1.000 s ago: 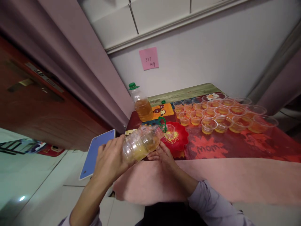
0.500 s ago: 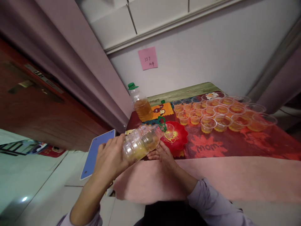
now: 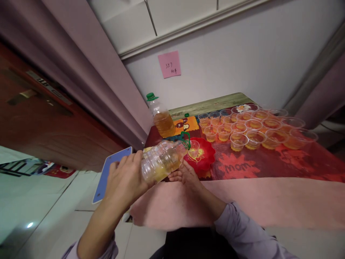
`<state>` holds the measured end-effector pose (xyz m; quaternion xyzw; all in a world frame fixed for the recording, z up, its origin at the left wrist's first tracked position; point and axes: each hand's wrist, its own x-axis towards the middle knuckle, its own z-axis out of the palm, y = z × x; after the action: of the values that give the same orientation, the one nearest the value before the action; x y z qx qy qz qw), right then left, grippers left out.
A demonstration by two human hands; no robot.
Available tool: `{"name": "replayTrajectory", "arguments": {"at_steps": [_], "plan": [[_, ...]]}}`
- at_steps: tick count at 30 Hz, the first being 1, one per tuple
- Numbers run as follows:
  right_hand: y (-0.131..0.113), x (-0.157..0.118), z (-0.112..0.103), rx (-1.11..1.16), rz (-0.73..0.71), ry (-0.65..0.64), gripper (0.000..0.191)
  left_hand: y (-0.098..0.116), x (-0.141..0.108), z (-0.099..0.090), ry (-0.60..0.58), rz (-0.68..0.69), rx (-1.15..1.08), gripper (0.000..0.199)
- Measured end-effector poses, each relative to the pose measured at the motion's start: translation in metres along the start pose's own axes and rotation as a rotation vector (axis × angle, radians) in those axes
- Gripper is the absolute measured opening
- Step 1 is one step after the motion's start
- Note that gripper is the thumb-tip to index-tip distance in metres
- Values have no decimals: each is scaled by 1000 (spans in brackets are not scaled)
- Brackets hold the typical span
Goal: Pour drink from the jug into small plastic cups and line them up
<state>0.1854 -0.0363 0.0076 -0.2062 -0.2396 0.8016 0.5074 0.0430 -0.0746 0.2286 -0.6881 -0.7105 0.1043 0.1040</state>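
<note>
My left hand (image 3: 128,174) is wrapped round the lower part of a clear plastic bottle (image 3: 161,162) with yellow liquid in it. The bottle is tilted, its neck with a green handle ring (image 3: 185,140) pointing right over a small clear cup (image 3: 194,148). That cup stands on a red scalloped plate (image 3: 206,160). My right hand (image 3: 185,174) supports the bottle's shoulder from below, near the plate's left edge.
A large bottle of amber liquid (image 3: 164,122) with a green cap stands behind. Several clear cups (image 3: 253,135) with yellow liquid stand in rows at the right. A blue board (image 3: 104,180) is at the left, a small green cap (image 3: 187,115) at the back.
The bottle's neck has shifted very slightly and the view has moved a little. Both hands keep nearly the same place on the bottle.
</note>
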Motion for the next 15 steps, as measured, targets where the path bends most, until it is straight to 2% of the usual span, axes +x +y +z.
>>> {"name": "replayTrajectory", "arguments": {"at_steps": [9,15], "plan": [[0,1,0,7,39,-19,75,1,1,-3,37,23,-4,80],[-2,2,2,1,29,0,78,2,0,-5,13,9,0,79]]}}
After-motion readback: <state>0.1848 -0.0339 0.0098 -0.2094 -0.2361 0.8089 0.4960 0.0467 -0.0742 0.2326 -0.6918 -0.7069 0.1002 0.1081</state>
